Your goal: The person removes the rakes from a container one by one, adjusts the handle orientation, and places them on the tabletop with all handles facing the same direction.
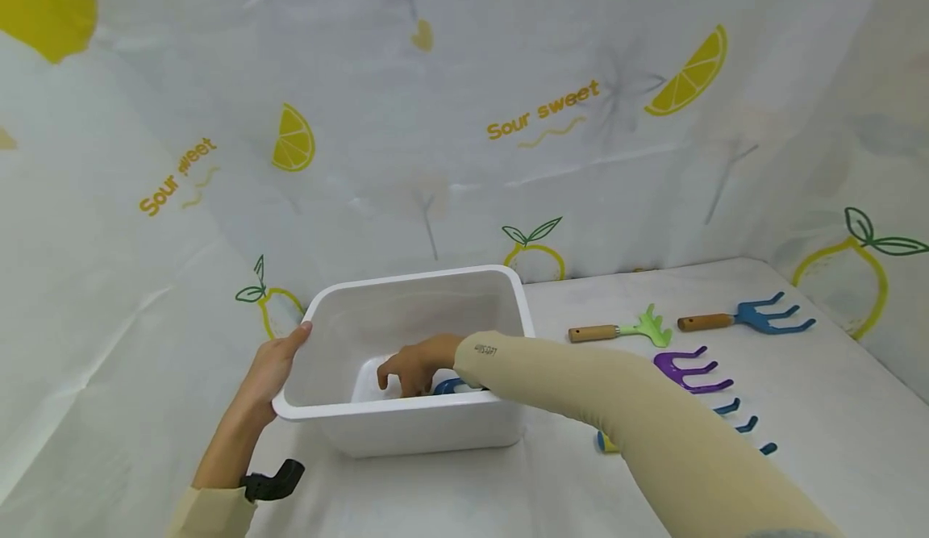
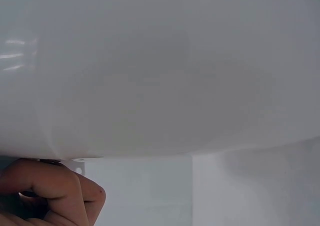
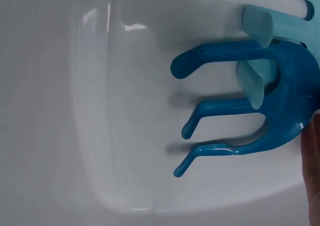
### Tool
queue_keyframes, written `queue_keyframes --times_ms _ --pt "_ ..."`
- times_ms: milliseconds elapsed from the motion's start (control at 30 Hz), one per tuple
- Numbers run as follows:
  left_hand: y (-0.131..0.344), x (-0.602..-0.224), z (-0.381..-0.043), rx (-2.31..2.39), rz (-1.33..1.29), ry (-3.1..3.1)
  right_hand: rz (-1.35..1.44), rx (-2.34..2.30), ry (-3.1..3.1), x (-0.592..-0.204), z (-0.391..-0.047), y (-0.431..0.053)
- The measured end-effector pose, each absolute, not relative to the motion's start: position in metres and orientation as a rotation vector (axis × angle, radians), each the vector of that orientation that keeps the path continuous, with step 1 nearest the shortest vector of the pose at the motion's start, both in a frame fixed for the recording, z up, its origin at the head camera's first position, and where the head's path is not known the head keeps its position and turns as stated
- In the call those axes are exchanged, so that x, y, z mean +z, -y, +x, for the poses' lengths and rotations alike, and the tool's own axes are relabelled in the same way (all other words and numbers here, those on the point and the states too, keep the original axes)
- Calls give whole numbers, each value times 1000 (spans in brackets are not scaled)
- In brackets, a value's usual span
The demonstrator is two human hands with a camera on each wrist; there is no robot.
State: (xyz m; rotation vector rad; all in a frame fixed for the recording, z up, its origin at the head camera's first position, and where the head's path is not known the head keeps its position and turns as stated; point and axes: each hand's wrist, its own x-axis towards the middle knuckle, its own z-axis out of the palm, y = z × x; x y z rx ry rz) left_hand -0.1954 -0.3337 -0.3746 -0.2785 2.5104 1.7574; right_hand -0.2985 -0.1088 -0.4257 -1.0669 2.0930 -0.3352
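My left hand grips the left rim of a white plastic tub, thumb on top of the rim; the left wrist view shows bent fingers against the tub's underside. My right hand reaches down inside the tub with bent fingers. Beside it lies a blue hand rake with several hooked tines. A finger touches or nearly touches the rake's head. Light teal prongs show beneath the rake. The front rim hides my right fingertips, so whether they hold the rake does not show.
Right of the tub lie a green rake and a blue rake with wooden handles, and a purple rake. My right sleeve partly covers more blue tines and a yellow-and-blue end. A lemon-printed sheet hangs behind.
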Motion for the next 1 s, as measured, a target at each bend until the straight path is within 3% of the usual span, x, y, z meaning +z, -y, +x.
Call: queue_keyframes --times_ms 1000 --pt "333 -376 -195 1757 -268 -2532 -1158 -100 -2143 -426 -287 104"
